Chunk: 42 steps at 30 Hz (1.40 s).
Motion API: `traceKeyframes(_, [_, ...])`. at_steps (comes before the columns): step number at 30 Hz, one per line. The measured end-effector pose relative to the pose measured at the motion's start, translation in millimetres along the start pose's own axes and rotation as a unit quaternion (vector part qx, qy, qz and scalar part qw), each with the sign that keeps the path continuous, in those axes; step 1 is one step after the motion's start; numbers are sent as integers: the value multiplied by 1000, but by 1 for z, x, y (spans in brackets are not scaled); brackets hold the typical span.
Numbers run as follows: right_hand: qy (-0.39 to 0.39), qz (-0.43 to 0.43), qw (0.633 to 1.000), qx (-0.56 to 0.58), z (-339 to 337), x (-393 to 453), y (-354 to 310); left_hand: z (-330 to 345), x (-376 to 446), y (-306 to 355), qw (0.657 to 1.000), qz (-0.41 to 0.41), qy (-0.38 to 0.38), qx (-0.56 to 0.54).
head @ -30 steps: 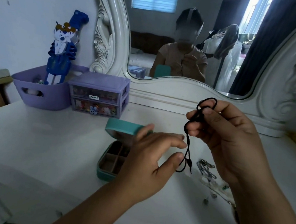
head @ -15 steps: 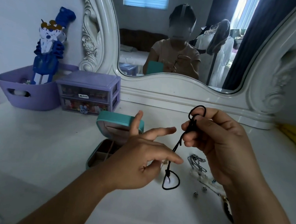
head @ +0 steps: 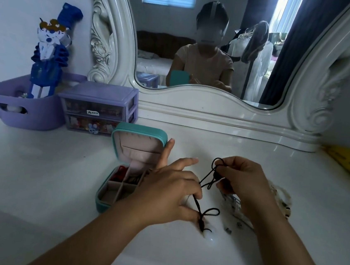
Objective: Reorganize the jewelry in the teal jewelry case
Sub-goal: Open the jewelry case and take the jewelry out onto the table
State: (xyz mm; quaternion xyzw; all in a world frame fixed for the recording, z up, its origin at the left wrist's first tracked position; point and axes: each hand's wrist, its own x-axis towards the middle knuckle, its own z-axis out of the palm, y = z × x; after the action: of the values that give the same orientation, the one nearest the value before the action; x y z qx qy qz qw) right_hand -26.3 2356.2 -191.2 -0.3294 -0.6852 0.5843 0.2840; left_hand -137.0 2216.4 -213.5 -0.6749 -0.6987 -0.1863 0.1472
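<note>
A white desk (head: pixel 36 171) runs under an ornate mirror (head: pixel 194 104), with a purple drawer unit (head: pixel 99 107) and purple basket (head: pixel 25 106) at the back left. The teal jewelry case (head: pixel 123 165) lies open left of centre, red and dark pieces in its rear compartments, the front ones looking empty. Both hands are closed on a black cord (head: pixel 208 179): the right hand (head: pixel 242 182) pinches its looped upper end, the left hand (head: pixel 169 196) pinches lower down, the tail trailing over a pale stone (head: pixel 210 233). Pulling the hands apart could tighten the cord's knots, and the tail may drag the loose jewelry (head: pixel 233 203) just right of it off the desk. Compared with half a second ago, the hands have dropped closer to the desk, the left hand has gone from spread fingers to a pinch, and more of the case interior shows.
</note>
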Motion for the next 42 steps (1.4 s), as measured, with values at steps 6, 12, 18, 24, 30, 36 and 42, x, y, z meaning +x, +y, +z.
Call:
traceKeyframes(6, [37,-1,997,-63,1,10,16,4,3,2,1000,7,-3,0])
traceKeyframes(12, [53,-51,988,-138,3,14,21,7,1,-4,999,7,41,-21])
traceKeyframes(18, [46,-135,978,-151,4,2,13,-14,-9,-21,985,3,143,-98])
traceKeyframes(24, [-19,-274,945,-176,17,-17,-5,-48,-33,-55,974,-1,222,44])
traceKeyframes(30, [-121,-399,879,-231,47,-39,-23,-44,-61,-89,949,-191,195,-159])
traceKeyframes(36, [-224,-377,848,-299,77,-46,-13,-38,-71,-94,875,-264,136,-381])
traceKeyframes(42, [-252,-349,836,-339,91,-46,-8,-34,-62,-103,862,-298,96,-398])
